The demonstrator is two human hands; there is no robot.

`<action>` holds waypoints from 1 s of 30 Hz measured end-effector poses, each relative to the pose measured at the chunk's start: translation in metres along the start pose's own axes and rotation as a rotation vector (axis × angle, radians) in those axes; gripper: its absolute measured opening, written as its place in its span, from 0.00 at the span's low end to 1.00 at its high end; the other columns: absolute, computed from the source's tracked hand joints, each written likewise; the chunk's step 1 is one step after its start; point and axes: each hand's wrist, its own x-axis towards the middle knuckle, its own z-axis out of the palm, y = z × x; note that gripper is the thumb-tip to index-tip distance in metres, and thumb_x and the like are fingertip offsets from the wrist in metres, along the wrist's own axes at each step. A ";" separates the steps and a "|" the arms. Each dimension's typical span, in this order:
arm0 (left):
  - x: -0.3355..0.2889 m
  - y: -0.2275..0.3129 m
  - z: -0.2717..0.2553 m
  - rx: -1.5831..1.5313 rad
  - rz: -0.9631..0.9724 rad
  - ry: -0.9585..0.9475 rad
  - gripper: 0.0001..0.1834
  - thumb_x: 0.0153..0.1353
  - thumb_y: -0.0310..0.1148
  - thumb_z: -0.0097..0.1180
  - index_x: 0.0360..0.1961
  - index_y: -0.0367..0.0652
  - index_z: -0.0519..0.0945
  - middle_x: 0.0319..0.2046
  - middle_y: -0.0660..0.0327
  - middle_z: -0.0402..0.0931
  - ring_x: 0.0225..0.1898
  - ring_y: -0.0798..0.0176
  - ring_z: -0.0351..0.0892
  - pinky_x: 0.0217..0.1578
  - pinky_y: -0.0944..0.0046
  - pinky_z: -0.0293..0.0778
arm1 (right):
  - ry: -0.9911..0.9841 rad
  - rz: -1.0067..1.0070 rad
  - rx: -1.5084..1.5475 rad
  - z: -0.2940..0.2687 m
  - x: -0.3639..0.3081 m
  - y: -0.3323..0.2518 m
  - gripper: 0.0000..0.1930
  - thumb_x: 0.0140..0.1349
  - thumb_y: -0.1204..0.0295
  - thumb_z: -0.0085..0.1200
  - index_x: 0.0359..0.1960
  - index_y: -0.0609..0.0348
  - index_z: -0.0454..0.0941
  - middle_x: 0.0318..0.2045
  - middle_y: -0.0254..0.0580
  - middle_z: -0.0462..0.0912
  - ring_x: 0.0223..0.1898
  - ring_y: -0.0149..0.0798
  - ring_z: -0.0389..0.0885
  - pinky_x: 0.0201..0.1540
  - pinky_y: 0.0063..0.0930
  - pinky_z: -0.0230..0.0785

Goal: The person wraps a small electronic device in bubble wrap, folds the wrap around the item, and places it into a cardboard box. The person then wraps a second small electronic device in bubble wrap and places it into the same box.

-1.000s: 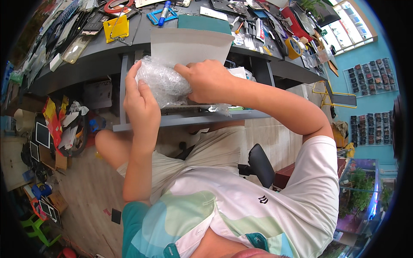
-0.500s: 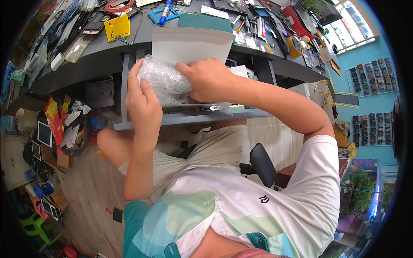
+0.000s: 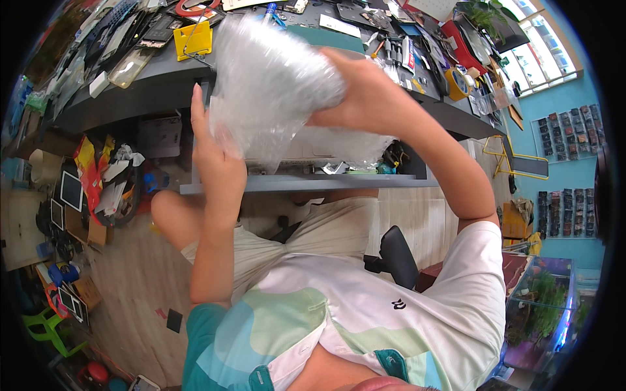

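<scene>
A crumpled sheet of clear bubble wrap is raised above an open desk drawer, partly smeared by motion. My right hand is closed on its right side, the fingers hidden behind it. My left hand grips the lower left edge of the wrap, index finger pointing up and thumb partly seen through the plastic. More bubble wrap lies below, over the drawer's right part. Small loose items show at the drawer's right end. The raised wrap hides much of the drawer's contents.
The grey desk is crowded with phone parts, tools, a yellow phone stand and a roll of yellow tape. A full bin stands at the left. A black armrest is by my right side, a fish tank beyond.
The bubble wrap has been lifted and spread upward, with my right hand rising to the right. The white flap behind it is now covered. My left hand stays nearly in place.
</scene>
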 end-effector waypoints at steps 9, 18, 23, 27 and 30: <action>0.000 0.001 0.002 -0.108 0.036 0.058 0.31 0.78 0.30 0.48 0.79 0.35 0.59 0.74 0.39 0.65 0.72 0.44 0.71 0.72 0.52 0.66 | 0.099 0.138 0.922 -0.061 -0.021 -0.005 0.33 0.58 0.68 0.73 0.63 0.70 0.75 0.51 0.52 0.87 0.49 0.44 0.89 0.54 0.38 0.82; -0.017 0.093 -0.015 -0.748 -0.108 -0.299 0.43 0.67 0.39 0.69 0.76 0.33 0.62 0.65 0.50 0.73 0.66 0.57 0.74 0.66 0.56 0.70 | 0.058 0.141 1.194 -0.027 -0.054 -0.030 0.33 0.58 0.67 0.76 0.63 0.67 0.77 0.51 0.48 0.87 0.51 0.41 0.88 0.57 0.38 0.79; -0.028 0.102 -0.018 -0.866 -0.406 -0.416 0.38 0.64 0.25 0.69 0.73 0.34 0.65 0.63 0.52 0.75 0.62 0.58 0.77 0.63 0.57 0.74 | 0.117 0.033 1.054 -0.001 -0.065 -0.058 0.40 0.61 0.56 0.77 0.68 0.66 0.72 0.58 0.47 0.84 0.60 0.40 0.82 0.63 0.35 0.74; -0.044 0.109 -0.026 -0.883 -0.502 -0.141 0.40 0.59 0.21 0.71 0.71 0.34 0.66 0.59 0.52 0.79 0.58 0.54 0.82 0.61 0.54 0.79 | 0.126 -0.006 0.985 0.015 -0.072 -0.054 0.50 0.61 0.47 0.75 0.75 0.66 0.64 0.61 0.51 0.80 0.61 0.41 0.79 0.64 0.37 0.74; -0.057 0.090 -0.042 -0.867 -0.394 -0.153 0.42 0.56 0.22 0.73 0.71 0.33 0.66 0.59 0.51 0.78 0.58 0.53 0.81 0.59 0.51 0.81 | 0.105 -0.030 1.039 0.024 -0.085 -0.050 0.57 0.58 0.46 0.77 0.79 0.66 0.57 0.63 0.53 0.77 0.60 0.43 0.77 0.65 0.40 0.74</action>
